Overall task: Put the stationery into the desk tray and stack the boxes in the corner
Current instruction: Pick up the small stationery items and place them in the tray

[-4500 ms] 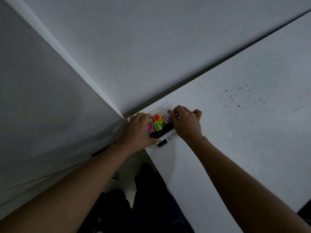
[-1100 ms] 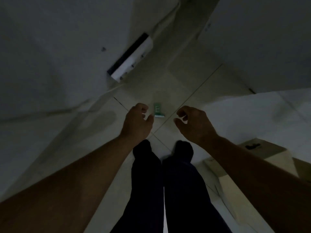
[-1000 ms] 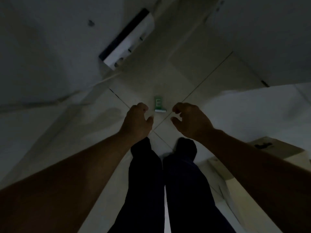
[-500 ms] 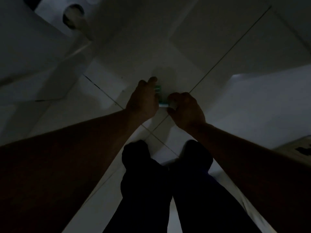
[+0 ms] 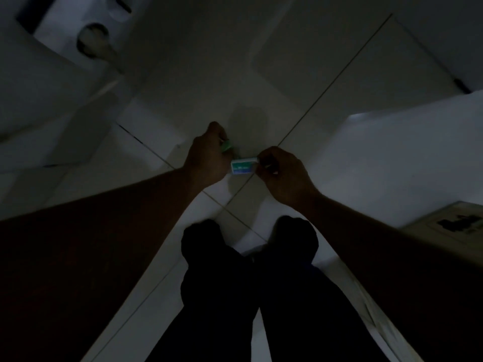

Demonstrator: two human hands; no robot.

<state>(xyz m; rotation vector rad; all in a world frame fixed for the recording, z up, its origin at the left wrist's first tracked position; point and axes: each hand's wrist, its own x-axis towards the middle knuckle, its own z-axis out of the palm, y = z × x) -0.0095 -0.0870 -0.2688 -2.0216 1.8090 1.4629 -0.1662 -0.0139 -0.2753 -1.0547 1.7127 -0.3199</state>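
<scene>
Risk first: dim light is making the pickup unreliable. Left hand (image 5: pixel 206 155) is curling shut around something green (image 5: pixel 226 147), with only a sliver of it peeking past the knuckles. Right hand (image 5: pixel 281 173) is pinching the end of a small green-and-white box (image 5: pixel 243 166) between thumb and fingertips, just above or on the tiled floor (image 5: pixel 300 64); can't tell whether it is lifted clear yet.

Failure modes, as I'm judging them:
- Pinch is sitting on one end of the box only, so it could be pivoting and slipping out on the lift.
- If the two green pieces are a box and its sleeve or lid, contents could be spilling onto the floor; can't confirm they belong together.
- Person is bending low over their own legs (image 5: pixel 248 283), so the lift back up to the desk is where a drop is likeliest.

Hidden or unclear:
- Desk tray isn't showing anywhere in view.
- Left fingertips are hiding behind the hand itself.
- Box print is unreadable.
- Cardboard box (image 5: pixel 449 228) is getting cut off at the right edge.
- Blurred white fixture (image 5: pixel 86 35) top left, looks like a power strip, not sure.
</scene>
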